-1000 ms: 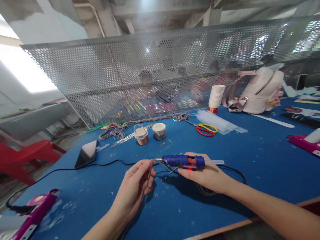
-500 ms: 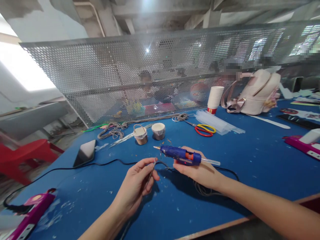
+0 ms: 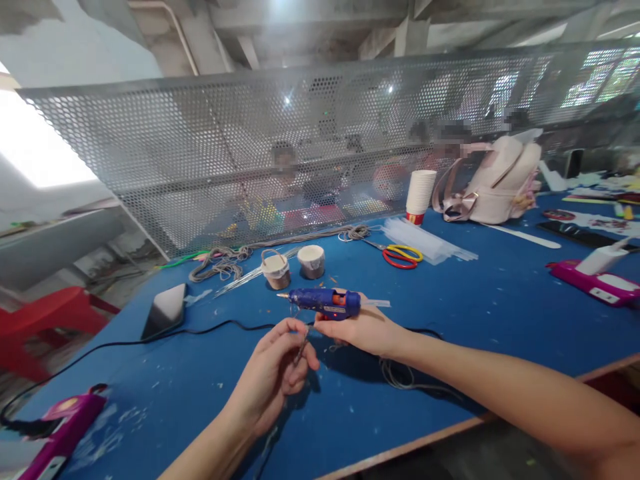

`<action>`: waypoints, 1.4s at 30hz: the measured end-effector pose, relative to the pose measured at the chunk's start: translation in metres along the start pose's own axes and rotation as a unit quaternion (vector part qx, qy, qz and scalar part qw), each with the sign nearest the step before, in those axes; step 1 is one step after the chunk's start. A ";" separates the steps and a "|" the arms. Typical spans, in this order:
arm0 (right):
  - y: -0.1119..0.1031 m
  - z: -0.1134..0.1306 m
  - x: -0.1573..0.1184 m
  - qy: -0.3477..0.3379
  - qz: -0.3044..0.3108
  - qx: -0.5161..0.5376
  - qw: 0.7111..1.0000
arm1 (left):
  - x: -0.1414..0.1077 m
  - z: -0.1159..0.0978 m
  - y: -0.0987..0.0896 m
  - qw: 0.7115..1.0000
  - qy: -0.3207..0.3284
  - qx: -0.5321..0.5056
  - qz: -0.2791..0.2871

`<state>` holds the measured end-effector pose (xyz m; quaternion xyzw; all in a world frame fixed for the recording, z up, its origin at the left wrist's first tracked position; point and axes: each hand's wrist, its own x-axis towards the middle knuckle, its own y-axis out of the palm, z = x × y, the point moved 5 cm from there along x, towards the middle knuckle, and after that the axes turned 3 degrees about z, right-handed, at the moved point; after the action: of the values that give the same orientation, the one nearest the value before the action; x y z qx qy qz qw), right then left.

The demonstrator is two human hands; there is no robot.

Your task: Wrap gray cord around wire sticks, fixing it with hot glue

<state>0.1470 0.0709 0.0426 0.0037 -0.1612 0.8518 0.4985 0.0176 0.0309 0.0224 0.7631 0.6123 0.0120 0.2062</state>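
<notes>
My right hand (image 3: 363,328) is wrapped round a blue glue gun (image 3: 325,302), its nozzle pointing left and a clear glue stick (image 3: 376,303) jutting from the back. Close by on the left, my left hand (image 3: 280,363) pinches a thin grey cord (image 3: 301,348) between thumb and fingers. The right fingertips come near the pinched end; whether they touch it I cannot tell. Just beyond the nozzle stand two small cups wrapped in brown cord: one with a handle (image 3: 276,270) and one without (image 3: 311,262). Loose grey cord (image 3: 400,375) lies under my right forearm.
Scissors (image 3: 401,256), clear glue sticks (image 3: 425,241), stacked paper cups (image 3: 421,197) and a backpack (image 3: 505,183) sit at the back right. A phone (image 3: 165,310) lies left, near a black cable (image 3: 205,329). Purple power strips (image 3: 597,283) flank the table. A perforated metal screen (image 3: 200,153) stands behind.
My right hand has moved the glue gun left, closer to my left hand, with the nozzle now past the pinched cord. The view has shifted slightly to the right.
</notes>
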 end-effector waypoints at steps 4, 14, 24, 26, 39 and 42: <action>0.001 0.001 -0.002 0.013 -0.005 0.002 1.000 | 0.000 -0.002 -0.002 1.000 0.026 -0.003 -0.005; -0.004 -0.009 -0.009 0.051 -0.047 0.040 0.997 | -0.001 -0.005 -0.003 0.993 0.068 0.091 -0.033; -0.001 -0.017 -0.014 0.043 -0.073 0.062 0.994 | -0.003 -0.008 0.002 0.998 0.064 -0.002 -0.029; 0.000 -0.014 -0.016 0.040 -0.074 0.055 0.995 | -0.002 -0.006 0.001 0.997 0.064 -0.037 -0.033; -0.018 0.007 -0.030 0.006 -0.091 -0.056 0.994 | -0.003 -0.008 -0.010 0.990 0.066 -0.112 -0.052; -0.019 0.008 -0.040 0.001 -0.066 -0.083 0.994 | -0.002 -0.008 -0.014 0.990 0.068 -0.114 -0.054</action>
<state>0.1822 0.0439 0.0492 -0.0280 -0.2302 0.8006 0.5525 0.0019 0.0337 0.0255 0.6980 0.6595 0.1224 0.2506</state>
